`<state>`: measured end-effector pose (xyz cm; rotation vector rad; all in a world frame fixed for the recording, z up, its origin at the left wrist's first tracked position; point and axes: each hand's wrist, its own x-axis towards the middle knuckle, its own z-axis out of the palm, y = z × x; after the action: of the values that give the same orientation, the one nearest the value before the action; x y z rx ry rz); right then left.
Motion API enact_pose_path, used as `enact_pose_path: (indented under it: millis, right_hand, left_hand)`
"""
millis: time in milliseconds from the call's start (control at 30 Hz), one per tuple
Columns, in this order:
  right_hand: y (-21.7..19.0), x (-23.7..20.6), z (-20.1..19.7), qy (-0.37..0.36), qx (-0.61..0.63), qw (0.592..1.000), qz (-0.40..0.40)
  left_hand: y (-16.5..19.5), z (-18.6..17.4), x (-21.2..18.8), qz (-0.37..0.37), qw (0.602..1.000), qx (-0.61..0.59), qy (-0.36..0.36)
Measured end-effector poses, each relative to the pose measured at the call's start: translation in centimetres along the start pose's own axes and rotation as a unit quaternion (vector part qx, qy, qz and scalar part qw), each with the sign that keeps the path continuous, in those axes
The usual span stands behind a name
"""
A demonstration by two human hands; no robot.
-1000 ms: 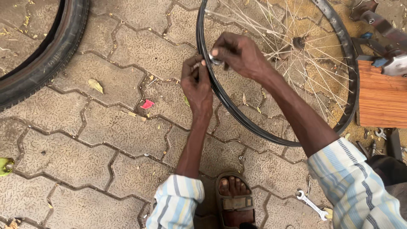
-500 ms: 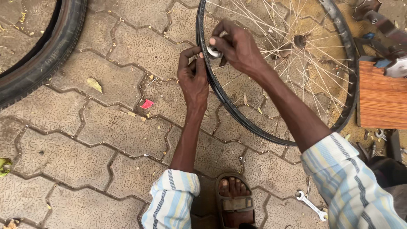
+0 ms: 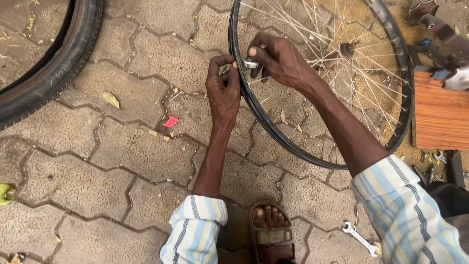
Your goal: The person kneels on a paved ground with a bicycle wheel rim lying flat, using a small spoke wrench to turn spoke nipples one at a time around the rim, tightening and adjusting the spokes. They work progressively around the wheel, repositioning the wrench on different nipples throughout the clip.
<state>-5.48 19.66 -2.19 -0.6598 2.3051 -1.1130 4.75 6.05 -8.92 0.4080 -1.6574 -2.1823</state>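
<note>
Left hand (image 3: 223,93) clamped on the outer edge of the wheel rim (image 3: 254,105), thumb and fingers pinched tight around the black band, knuckles up, wrist bent down toward the body. Right hand (image 3: 278,58) reaching in from inside the wheel, fingers curled around a small silver tool (image 3: 251,63) pressed to the rim just beside the left thumb. Both hands nearly touching at that one spot on the near-left arc. Forearms bare, striped sleeves (image 3: 195,230) rolled to the elbows, right arm lying across the spokes (image 3: 332,34).

Rim standing slightly tilted on the paving stones (image 3: 122,151), no tyre on it, hub (image 3: 348,49) visible past the right hand. Spokes crossing behind the right hand and partly hidden by the wrist.

Below the hands: sandalled foot (image 3: 271,230) planted close under the rim. Small spanner (image 3: 360,238) lying flat on the stones to the right of the foot, well clear of both hands. Wooden board (image 3: 439,112) at far right with metal parts (image 3: 439,29) above it, details not clear. Loose tyre (image 3: 58,68) at upper left, well apart from the wheel. Red scrap (image 3: 170,121) and dry leaf (image 3: 110,99) on the ground between tyre and rim.
</note>
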Motion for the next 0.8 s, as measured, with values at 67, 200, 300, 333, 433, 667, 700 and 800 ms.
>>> enact_pose_path:
  millis: [67,200,300,333,433,667,700,800]
  right_hand:
    - [-0.1,-0.2,-1.1,-0.027,-0.048,0.998,0.03]
    - [-0.2,-0.9,-1.9,-0.078,-0.079,0.988,-0.112]
    - [-0.6,-0.5,-1.3,-0.036,0.051,0.996,-0.067]
    - [-0.7,-0.3,-1.0,-0.012,0.05,0.998,-0.027]
    - [-0.8,0.1,-1.4,-0.018,-0.009,0.999,0.042]
    - [0.4,-0.8,-2.0,-0.062,0.055,0.988,-0.13]
    - [0.6,-0.7,-1.7,-0.037,0.059,0.993,-0.093]
    - [0.8,0.0,-1.1,0.001,0.026,1.0,-0.012]
  left_hand:
    - [0.1,0.0,0.1,0.011,1.0,-0.001,-0.005]
    - [0.3,-0.1,0.3,0.012,1.0,-0.002,-0.018]
    - [0.6,-0.1,0.2,0.015,1.0,0.009,-0.02]
    - [0.7,-0.2,0.1,0.019,0.999,0.021,-0.019]
    - [1.0,0.0,0.2,-0.009,0.998,-0.055,-0.035]
    - [1.5,0.1,0.1,-0.023,0.999,0.01,-0.02]
    - [1.5,0.0,0.1,-0.028,0.999,0.014,-0.021]
    - [1.6,0.1,0.1,-0.03,0.999,0.017,-0.017]
